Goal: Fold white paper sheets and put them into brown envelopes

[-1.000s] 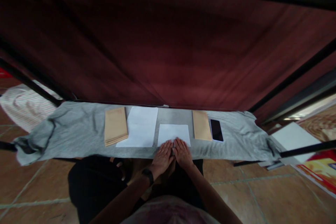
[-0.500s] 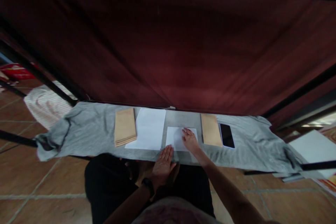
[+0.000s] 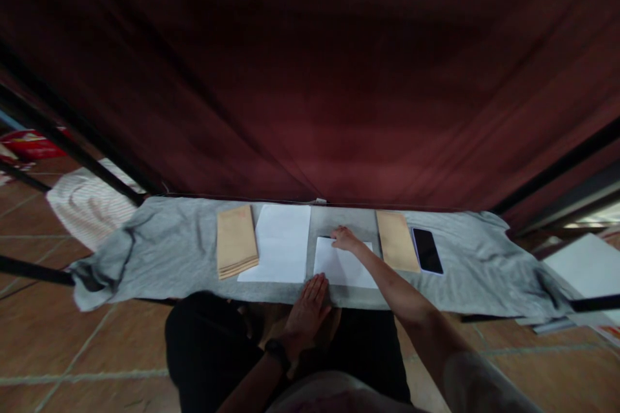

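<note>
A smaller white sheet of paper [image 3: 341, 268], perhaps folded, lies on the grey cloth in front of me. My left hand [image 3: 310, 303] rests flat at its lower left corner, fingers stretched out. At the far edge of this paper is my right hand [image 3: 343, 239], its fingers bent and drawn together on the edge; a thin dark line shows just left of the fingertips. To the left lies a larger white sheet [image 3: 283, 242], partly under a stack of brown envelopes [image 3: 236, 239]. Another brown envelope or stack [image 3: 397, 241] lies to the right.
A phone [image 3: 427, 250] with a dark screen lies beside the right envelopes. Grey cloth [image 3: 169, 245] covers the narrow surface. A dark red panel [image 3: 310, 90] rises behind it, with black bars at both sides. My legs are under the near edge.
My right hand has moved from the middle of the small paper to its far edge, and its fingers have bent. My left hand stays at the near corner. The view has shifted slightly.
</note>
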Available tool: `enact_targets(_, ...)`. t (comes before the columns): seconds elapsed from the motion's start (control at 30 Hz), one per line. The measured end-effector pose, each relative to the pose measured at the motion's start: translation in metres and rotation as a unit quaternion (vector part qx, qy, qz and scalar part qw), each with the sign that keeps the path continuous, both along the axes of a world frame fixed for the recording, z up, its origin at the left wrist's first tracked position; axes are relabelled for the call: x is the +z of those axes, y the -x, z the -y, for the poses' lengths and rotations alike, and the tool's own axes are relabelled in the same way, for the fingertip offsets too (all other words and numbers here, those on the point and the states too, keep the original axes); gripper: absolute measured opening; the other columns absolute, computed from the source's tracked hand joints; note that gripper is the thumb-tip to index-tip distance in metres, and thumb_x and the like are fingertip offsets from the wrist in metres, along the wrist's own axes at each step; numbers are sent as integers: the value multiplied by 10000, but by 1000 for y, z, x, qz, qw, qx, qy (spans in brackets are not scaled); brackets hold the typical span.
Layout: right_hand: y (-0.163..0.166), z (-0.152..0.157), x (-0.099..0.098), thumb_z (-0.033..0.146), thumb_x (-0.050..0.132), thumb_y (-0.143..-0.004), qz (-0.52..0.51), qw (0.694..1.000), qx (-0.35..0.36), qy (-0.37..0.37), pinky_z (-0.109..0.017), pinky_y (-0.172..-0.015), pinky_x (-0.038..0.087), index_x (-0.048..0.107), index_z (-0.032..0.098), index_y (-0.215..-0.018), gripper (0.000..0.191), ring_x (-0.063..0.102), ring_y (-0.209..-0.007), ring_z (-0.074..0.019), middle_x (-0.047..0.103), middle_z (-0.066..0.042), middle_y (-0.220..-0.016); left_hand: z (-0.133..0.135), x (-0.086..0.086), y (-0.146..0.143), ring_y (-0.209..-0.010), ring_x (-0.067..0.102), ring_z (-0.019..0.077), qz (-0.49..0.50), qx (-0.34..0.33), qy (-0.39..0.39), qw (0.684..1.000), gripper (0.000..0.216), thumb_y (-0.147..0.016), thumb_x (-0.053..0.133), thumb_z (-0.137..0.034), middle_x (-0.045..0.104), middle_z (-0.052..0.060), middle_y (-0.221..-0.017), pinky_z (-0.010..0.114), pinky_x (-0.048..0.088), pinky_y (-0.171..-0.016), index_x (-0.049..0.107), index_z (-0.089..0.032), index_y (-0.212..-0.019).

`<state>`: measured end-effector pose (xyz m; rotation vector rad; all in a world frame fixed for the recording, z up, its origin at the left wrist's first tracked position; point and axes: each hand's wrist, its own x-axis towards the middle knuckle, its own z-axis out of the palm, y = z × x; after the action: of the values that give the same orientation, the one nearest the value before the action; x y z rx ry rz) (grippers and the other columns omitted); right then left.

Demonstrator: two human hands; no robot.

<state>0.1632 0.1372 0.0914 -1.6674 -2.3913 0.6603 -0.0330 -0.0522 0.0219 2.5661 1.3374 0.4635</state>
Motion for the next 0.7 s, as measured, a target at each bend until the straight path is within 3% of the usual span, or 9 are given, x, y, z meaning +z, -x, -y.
enact_targets(0.1, -10, 0, 18, 261, 641, -926, -44, 999, 13, -6, -291, -769, 558, 708, 175, -1005, 134, 677, -830, -166, 716, -27, -932, -3, 12, -1, -1512, 253, 265, 71, 51, 19, 996, 659, -1013, 405, -302, 237, 116, -1651, 478, 392, -1164, 112, -227, -1598)
enact_targets(0.17, -20, -1, 36, 206, 589, -922, -85, 996, 18, -30, -255, -768, 539, 723, 181, -949, 139, 679, -822, -159, 727, -11, -871, -11, 28, -4, -1516, 244, 262, 138, 110, 22, 984, 680, -1020, 392, -312, 208, 114, -1659, 479, 380, -1175, 49, -242, -1603)
enact_targets(0.3, -47, 8, 81, 276, 478, -974, -163, 982, 8, -98, -311, -957, 493, 667, 194, -1091, 237, 640, -1093, -183, 706, -55, -1169, -43, 71, -10, -1510, 256, 276, 288, 229, -13, 930, 727, -1016, 421, -338, 199, 110, -1659, 488, 378, -1177, -8, -273, -1599)
enact_targets(0.4, -65, 31, 97, 356, 497, -975, -279, 950, 0, -144, -394, -1066, 436, 653, 227, -1055, 217, 544, -1293, -215, 624, -72, -1359, -67, 98, -12, -1514, 246, 275, 347, 252, -42, 902, 835, -976, 521, -345, 151, 102, -1670, 481, 395, -1167, -41, -298, -1592)
enact_targets(0.5, -73, 66, 76, 392, 515, -963, -278, 954, -7, -116, -449, -1113, 401, 679, 242, -941, 223, 485, -1370, -238, 638, -82, -1346, -79, 101, -6, -1505, 271, 259, 345, 220, -56, 911, 805, -956, 550, -311, 229, 106, -1650, 482, 393, -1169, 63, -276, -1597)
enact_targets(0.6, -75, 103, 27, 326, 506, -957, -245, 964, -23, -102, -445, -1098, 429, 688, 253, -912, 201, 505, -1361, -226, 676, -83, -1296, -76, 78, 0, -1431, 415, 235, 285, 111, -25, 952, 426, -973, 513, -286, 504, 51, -1502, 482, 412, -1159, 534, -284, -1398)
enact_targets(0.7, -77, 133, -23, 250, 516, -934, -221, 970, -45, -95, -442, -1058, 475, 697, 256, -939, 182, 551, -1320, -228, 701, -71, -1259, -65, 51, 1, -1299, 562, 221, 221, 55, 8, 974, 266, -988, 485, -270, 662, 38, -1322, 450, 504, -1078, 725, -266, -1103)
